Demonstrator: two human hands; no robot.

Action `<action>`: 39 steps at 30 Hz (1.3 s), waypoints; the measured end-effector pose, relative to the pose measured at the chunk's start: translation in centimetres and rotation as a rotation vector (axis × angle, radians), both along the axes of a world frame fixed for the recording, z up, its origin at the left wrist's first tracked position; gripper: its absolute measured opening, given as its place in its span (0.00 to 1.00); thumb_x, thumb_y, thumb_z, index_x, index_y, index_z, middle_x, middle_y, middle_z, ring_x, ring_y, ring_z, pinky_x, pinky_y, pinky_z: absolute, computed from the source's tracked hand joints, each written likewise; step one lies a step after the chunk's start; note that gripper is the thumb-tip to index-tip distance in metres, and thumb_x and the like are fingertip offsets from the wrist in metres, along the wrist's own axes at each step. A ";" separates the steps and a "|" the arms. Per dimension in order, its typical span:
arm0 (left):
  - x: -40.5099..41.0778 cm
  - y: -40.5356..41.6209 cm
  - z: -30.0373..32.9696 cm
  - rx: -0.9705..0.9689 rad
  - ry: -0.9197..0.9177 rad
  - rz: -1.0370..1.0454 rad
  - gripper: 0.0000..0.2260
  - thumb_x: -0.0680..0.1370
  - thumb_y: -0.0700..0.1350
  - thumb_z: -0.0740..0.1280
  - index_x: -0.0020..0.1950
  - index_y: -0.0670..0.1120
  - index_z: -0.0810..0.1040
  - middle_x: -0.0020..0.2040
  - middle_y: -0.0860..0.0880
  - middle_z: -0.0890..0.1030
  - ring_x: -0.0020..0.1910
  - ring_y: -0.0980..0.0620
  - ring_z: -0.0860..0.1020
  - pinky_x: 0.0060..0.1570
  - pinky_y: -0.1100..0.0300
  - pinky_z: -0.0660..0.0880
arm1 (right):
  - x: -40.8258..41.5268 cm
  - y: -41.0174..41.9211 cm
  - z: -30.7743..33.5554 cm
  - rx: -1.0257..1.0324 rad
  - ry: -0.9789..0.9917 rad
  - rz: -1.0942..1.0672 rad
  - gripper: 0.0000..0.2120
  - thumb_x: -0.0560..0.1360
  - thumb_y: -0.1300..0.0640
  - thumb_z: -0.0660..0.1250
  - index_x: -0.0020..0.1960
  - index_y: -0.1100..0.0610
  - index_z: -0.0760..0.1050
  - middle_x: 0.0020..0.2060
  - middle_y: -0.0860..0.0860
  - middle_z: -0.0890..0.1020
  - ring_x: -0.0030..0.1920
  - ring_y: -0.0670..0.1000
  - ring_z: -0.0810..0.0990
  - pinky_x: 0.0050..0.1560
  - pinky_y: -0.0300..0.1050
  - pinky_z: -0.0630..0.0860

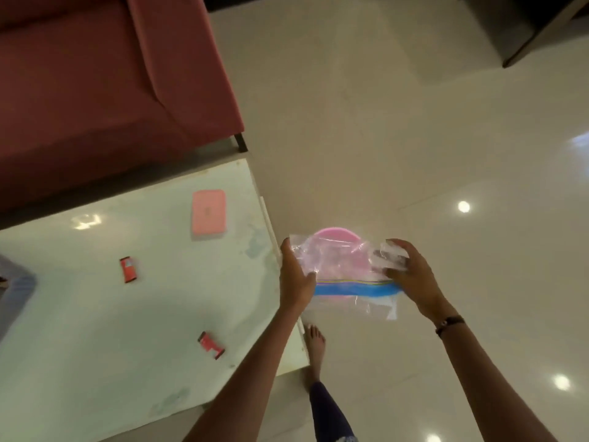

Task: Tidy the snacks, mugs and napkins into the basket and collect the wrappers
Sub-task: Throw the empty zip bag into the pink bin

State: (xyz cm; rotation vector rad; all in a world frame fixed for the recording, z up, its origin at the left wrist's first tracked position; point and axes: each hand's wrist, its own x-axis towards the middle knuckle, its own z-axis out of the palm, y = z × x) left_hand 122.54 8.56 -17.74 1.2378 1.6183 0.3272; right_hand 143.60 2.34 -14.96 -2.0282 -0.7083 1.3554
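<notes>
Both hands hold a clear plastic zip bag (338, 266) with a blue band along its seal, out over the floor just right of the table. My left hand (294, 275) grips its left edge and my right hand (411, 275) grips its right side. A pink round object (334, 233) shows behind the bag's top; I cannot tell what it is. Two red wrappers lie on the white table (95, 330): one wrapper (128, 270) at the middle left, the other wrapper (211, 344) nearer me. A pink flat rectangular item (208, 215) lies near the table's far right corner.
A red sofa (95, 74) stands behind the table. Glossy pale floor tiles (414, 122) spread to the right. My bare foot (314, 342) is by the table's right edge. Something grey (16, 288) shows at the left border.
</notes>
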 end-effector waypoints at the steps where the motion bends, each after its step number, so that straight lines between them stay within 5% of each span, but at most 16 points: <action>1: 0.7 -0.3 -1.9 0.016 0.027 -0.070 0.39 0.70 0.31 0.66 0.75 0.46 0.51 0.72 0.45 0.65 0.69 0.44 0.67 0.66 0.56 0.66 | 0.0 0.4 -2.1 0.016 -0.139 0.000 0.22 0.70 0.75 0.63 0.59 0.54 0.74 0.51 0.54 0.84 0.47 0.46 0.83 0.52 0.38 0.79; 2: 1.3 -0.7 -3.8 0.049 0.065 -0.140 0.40 0.69 0.31 0.66 0.76 0.46 0.50 0.75 0.46 0.60 0.72 0.45 0.62 0.68 0.57 0.62 | -0.1 0.9 -4.1 0.030 -0.278 0.014 0.21 0.70 0.75 0.61 0.56 0.56 0.77 0.49 0.54 0.85 0.44 0.45 0.83 0.46 0.28 0.77; 4: 2.3 -1.2 -7.5 0.123 0.148 -0.292 0.40 0.68 0.30 0.65 0.76 0.48 0.52 0.77 0.46 0.55 0.75 0.44 0.57 0.70 0.55 0.61 | -1.0 1.7 -8.3 0.098 -0.422 0.064 0.23 0.67 0.77 0.57 0.53 0.59 0.80 0.49 0.56 0.85 0.45 0.51 0.83 0.43 0.24 0.72; 10: 4.3 -2.2 -17.0 -0.014 0.191 -0.716 0.30 0.77 0.36 0.63 0.75 0.45 0.54 0.78 0.45 0.53 0.76 0.46 0.54 0.71 0.52 0.62 | -5.1 2.8 -19.8 0.068 -0.487 0.373 0.22 0.74 0.72 0.60 0.66 0.61 0.72 0.65 0.58 0.76 0.66 0.57 0.73 0.70 0.53 0.68; 16: 5.0 -1.2 -25.0 -0.056 0.401 -0.932 0.31 0.78 0.40 0.62 0.76 0.43 0.48 0.78 0.43 0.50 0.77 0.42 0.49 0.75 0.49 0.53 | -5.5 3.0 -28.6 -0.210 -0.664 0.802 0.27 0.79 0.67 0.54 0.76 0.57 0.51 0.77 0.55 0.54 0.77 0.58 0.51 0.65 0.55 0.72; 20: 5.6 -0.1 -28.3 -0.099 0.433 -1.010 0.32 0.78 0.38 0.61 0.77 0.45 0.46 0.78 0.42 0.48 0.77 0.40 0.48 0.76 0.44 0.49 | -4.7 3.4 -32.9 -0.361 -0.764 0.959 0.27 0.80 0.62 0.50 0.77 0.56 0.47 0.77 0.56 0.49 0.77 0.58 0.46 0.76 0.56 0.53; 24: 6.2 0.5 -29.5 -0.178 0.415 -0.999 0.30 0.79 0.37 0.57 0.77 0.47 0.46 0.78 0.43 0.46 0.77 0.40 0.47 0.75 0.44 0.49 | -3.6 3.1 -35.5 -0.493 -0.789 1.063 0.29 0.79 0.56 0.52 0.77 0.54 0.46 0.78 0.54 0.47 0.77 0.58 0.42 0.75 0.58 0.41; 27: 6.1 0.5 -28.7 -0.170 0.379 -0.977 0.28 0.79 0.37 0.57 0.77 0.45 0.49 0.78 0.43 0.48 0.77 0.40 0.49 0.75 0.45 0.51 | -3.6 3.0 -35.1 -0.400 -0.793 0.907 0.26 0.77 0.49 0.58 0.73 0.55 0.59 0.75 0.55 0.58 0.76 0.59 0.50 0.75 0.61 0.43; 30: 5.7 0.4 -26.6 -0.099 0.337 -0.924 0.26 0.79 0.38 0.59 0.75 0.44 0.54 0.77 0.42 0.55 0.76 0.40 0.55 0.74 0.46 0.57 | -4.5 2.9 -32.9 -0.162 -0.883 0.679 0.18 0.72 0.51 0.67 0.58 0.59 0.75 0.62 0.59 0.76 0.67 0.61 0.70 0.71 0.64 0.58; 39: 2.3 1.4 -12.4 0.125 0.210 -0.584 0.21 0.80 0.42 0.59 0.72 0.47 0.62 0.71 0.48 0.70 0.67 0.46 0.71 0.62 0.53 0.74 | -9.0 4.2 -17.6 0.175 -0.813 0.375 0.08 0.74 0.61 0.60 0.47 0.59 0.79 0.44 0.55 0.84 0.47 0.57 0.82 0.50 0.54 0.79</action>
